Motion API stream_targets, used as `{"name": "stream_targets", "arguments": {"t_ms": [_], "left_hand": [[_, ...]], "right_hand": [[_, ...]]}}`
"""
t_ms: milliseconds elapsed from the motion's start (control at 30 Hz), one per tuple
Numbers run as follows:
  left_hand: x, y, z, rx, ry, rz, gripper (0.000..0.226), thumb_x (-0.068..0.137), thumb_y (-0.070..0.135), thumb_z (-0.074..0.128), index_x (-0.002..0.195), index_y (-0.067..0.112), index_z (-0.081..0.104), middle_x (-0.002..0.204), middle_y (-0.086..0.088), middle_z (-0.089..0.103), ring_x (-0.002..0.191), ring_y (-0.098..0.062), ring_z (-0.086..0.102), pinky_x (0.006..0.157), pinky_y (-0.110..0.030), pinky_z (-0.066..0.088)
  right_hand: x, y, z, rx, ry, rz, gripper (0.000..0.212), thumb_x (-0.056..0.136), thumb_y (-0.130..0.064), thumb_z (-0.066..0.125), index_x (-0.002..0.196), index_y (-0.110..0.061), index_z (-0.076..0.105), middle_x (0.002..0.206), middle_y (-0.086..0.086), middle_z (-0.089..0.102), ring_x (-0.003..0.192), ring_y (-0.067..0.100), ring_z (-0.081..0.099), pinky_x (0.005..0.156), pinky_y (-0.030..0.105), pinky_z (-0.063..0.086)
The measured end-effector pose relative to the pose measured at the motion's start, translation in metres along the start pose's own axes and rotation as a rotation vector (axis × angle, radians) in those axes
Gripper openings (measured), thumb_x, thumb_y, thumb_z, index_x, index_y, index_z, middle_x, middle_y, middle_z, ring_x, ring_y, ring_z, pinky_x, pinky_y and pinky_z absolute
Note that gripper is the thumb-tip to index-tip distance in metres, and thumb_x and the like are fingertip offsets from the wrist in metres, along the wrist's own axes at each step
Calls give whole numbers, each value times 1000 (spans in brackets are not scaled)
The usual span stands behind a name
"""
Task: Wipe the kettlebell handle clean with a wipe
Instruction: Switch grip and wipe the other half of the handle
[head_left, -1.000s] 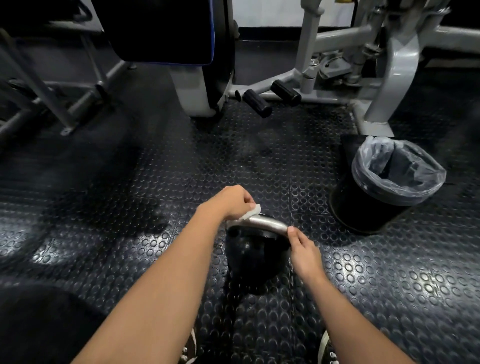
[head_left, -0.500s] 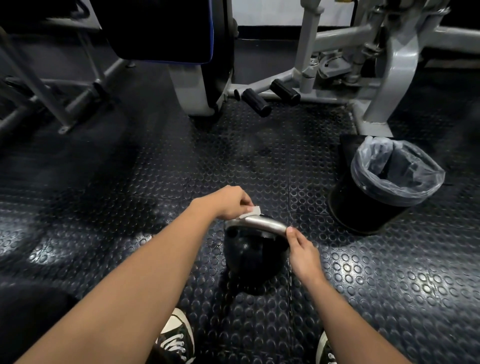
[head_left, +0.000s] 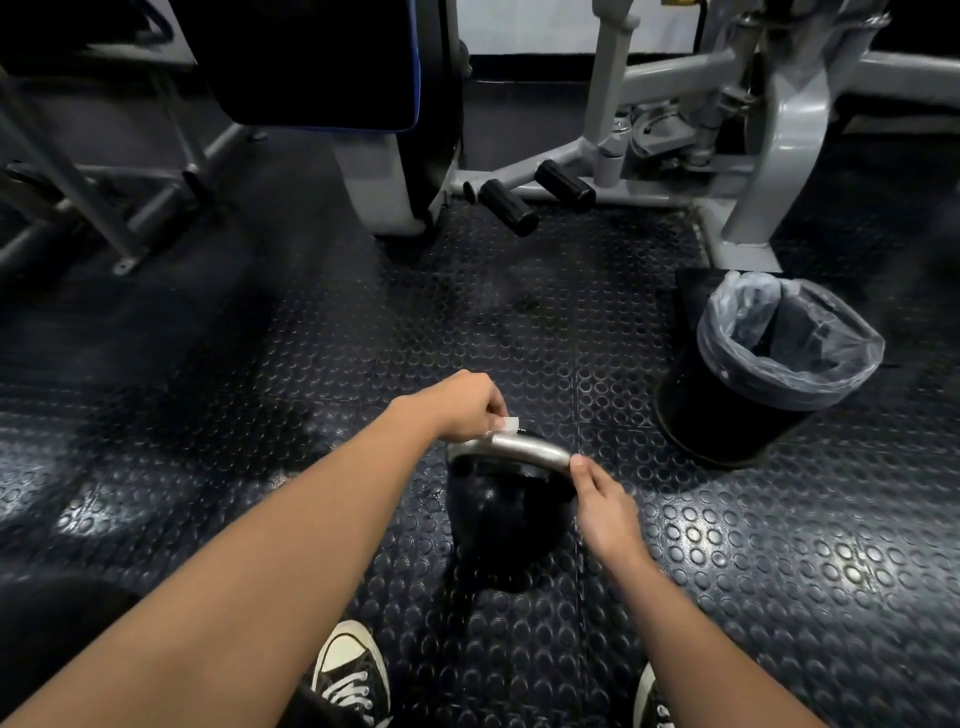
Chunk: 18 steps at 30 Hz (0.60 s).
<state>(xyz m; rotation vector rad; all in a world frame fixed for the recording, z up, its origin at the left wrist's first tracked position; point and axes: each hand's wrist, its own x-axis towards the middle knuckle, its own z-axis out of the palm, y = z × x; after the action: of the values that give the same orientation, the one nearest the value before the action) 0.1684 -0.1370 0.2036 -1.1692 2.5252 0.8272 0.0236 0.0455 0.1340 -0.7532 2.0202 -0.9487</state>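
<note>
A black kettlebell (head_left: 506, 525) stands on the studded rubber floor in front of my feet. Its bare metal handle (head_left: 519, 447) arches across the top. My left hand (head_left: 457, 405) sits over the handle's left end and pinches a small white wipe (head_left: 506, 425) against it; only a corner of the wipe shows past my fingers. My right hand (head_left: 605, 506) holds the handle's right end, thumb and fingers pinched on the metal.
A black bin with a clear plastic liner (head_left: 769, 364) stands to the right of the kettlebell. Grey gym machine frames (head_left: 779, 130) with black foot pegs (head_left: 506, 207) and a dark pad (head_left: 311, 62) fill the back. My black sneakers (head_left: 350, 675) are below.
The view tilted so my left shoe came into sight. Both hands kept their places on the handle, with the wipe still at its left end.
</note>
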Motion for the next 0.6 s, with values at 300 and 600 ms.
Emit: {"name": "stream_targets", "arguments": {"t_ms": [300,600], "left_hand": [[-10,7,22,-35,156,-105,26,108,27,65,126,14,79,124,-12,76,108,-31,73,98,-41,60],[-12,2,26,-37,181,-159,27,111,19,58,130,13,76,125,-15,76,103,-30,72,91,-39,59]], "right_hand": [[-2,-1,1,12,14,16,48,100,-54,37,138,-29,54,134,0,59,126,21,48,104,34,31],[-4,-2,1,55,-5,16,48,101,-52,38,139,-26,53,138,-1,56,128,18,46,96,25,28]]}}
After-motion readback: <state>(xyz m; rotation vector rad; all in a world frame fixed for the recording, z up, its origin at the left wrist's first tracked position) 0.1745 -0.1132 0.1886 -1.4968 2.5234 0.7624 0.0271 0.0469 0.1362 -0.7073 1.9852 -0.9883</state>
